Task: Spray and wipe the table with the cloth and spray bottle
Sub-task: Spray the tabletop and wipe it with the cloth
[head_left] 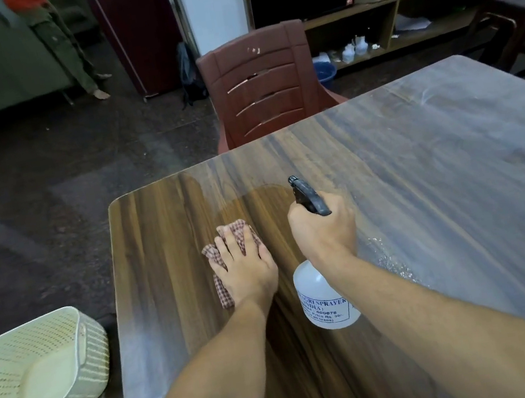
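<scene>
My left hand point(244, 264) lies flat with straight fingers on a red-and-white checked cloth point(244, 231), pressing it onto the wood-grain table point(424, 178) near its left edge. To its right, my right hand point(324, 232) grips the neck of a white spray bottle point(325, 303) with a black trigger head, its nozzle pointing away from me over the table. The bottle is tilted and held just above the surface. A wet patch shows ahead of the cloth, and droplets glisten right of my right wrist.
A cream plastic basket point(33, 372) stands on a low surface left of the table. A brown plastic chair point(262, 84) is at the table's far edge. A person stands at the far left by a green sofa. A dark stool point(519, 17) and a low shelf are at the back right.
</scene>
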